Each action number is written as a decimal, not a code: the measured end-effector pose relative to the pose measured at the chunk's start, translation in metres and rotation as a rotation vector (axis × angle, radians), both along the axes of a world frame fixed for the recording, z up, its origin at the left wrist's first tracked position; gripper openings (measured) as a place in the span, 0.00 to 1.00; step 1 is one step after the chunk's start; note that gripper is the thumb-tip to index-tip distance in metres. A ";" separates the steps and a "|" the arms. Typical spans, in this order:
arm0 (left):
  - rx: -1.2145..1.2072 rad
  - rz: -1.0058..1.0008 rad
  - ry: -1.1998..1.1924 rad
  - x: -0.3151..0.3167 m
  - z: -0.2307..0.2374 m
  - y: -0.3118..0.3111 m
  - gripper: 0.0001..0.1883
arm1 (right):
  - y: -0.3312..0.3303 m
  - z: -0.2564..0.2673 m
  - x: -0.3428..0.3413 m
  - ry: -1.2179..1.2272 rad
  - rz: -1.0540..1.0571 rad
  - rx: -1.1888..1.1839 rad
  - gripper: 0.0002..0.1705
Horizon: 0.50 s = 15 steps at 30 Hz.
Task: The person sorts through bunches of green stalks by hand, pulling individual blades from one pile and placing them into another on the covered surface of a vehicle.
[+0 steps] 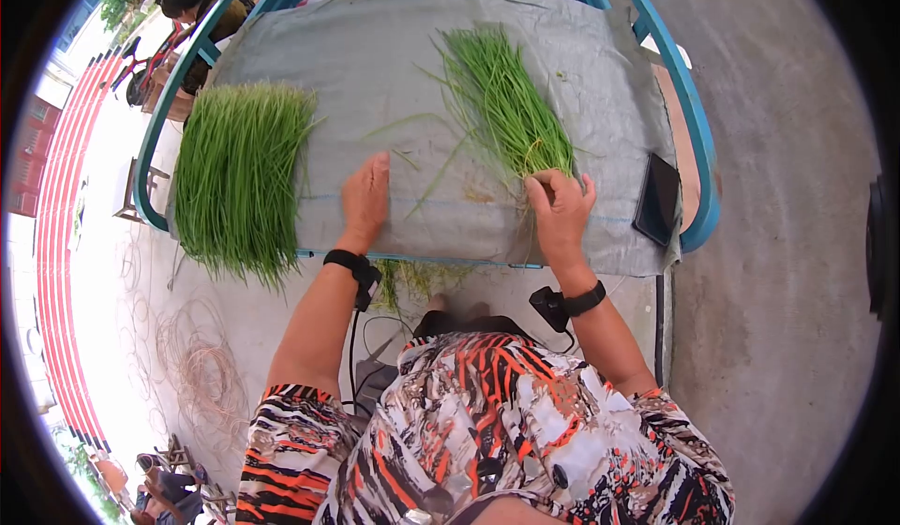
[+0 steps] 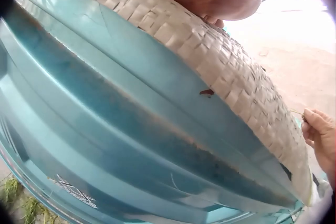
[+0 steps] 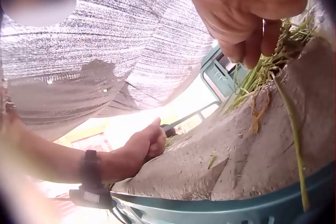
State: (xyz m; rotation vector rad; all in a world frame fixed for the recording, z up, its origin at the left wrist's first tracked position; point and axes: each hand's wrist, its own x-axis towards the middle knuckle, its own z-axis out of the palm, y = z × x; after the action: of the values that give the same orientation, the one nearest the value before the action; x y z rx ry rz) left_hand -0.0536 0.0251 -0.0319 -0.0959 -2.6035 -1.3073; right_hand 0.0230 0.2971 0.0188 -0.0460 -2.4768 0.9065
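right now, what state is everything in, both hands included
Grey sheet, spread out, wrinkled
Small green bunch, lying on the sheet, yellowish tie around its near end
Large green pile, lying down, hanging over the sheet's near edge
Right hand, at the small bunch's near end, grip unclear
Left hand, fingers loosely bent, nothing visibly held
Phone, flat, screen dark
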 end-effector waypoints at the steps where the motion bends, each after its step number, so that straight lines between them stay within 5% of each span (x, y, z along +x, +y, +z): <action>1: -0.018 0.003 -0.004 0.000 0.000 0.000 0.26 | -0.002 0.006 0.002 0.028 0.013 -0.028 0.05; 2: -0.026 0.003 -0.009 0.000 -0.001 0.000 0.26 | -0.003 0.011 0.004 0.057 0.024 -0.058 0.05; 5: -0.049 0.004 -0.002 -0.001 -0.001 0.000 0.26 | -0.002 0.018 0.013 -0.012 0.126 -0.661 0.05; 11: -0.023 -0.048 0.023 -0.003 0.001 -0.001 0.27 | 0.010 0.028 0.023 -0.072 0.329 -0.975 0.09; 15: 0.052 -0.066 -0.062 -0.004 0.011 -0.002 0.21 | 0.015 0.030 0.028 -0.114 0.283 -1.032 0.09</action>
State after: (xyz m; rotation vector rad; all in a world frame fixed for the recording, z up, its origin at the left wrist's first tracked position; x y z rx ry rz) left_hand -0.0581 0.0226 -0.0206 -0.1366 -2.6366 -1.4207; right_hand 0.0512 0.3122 0.0488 -0.0950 -1.8594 2.2470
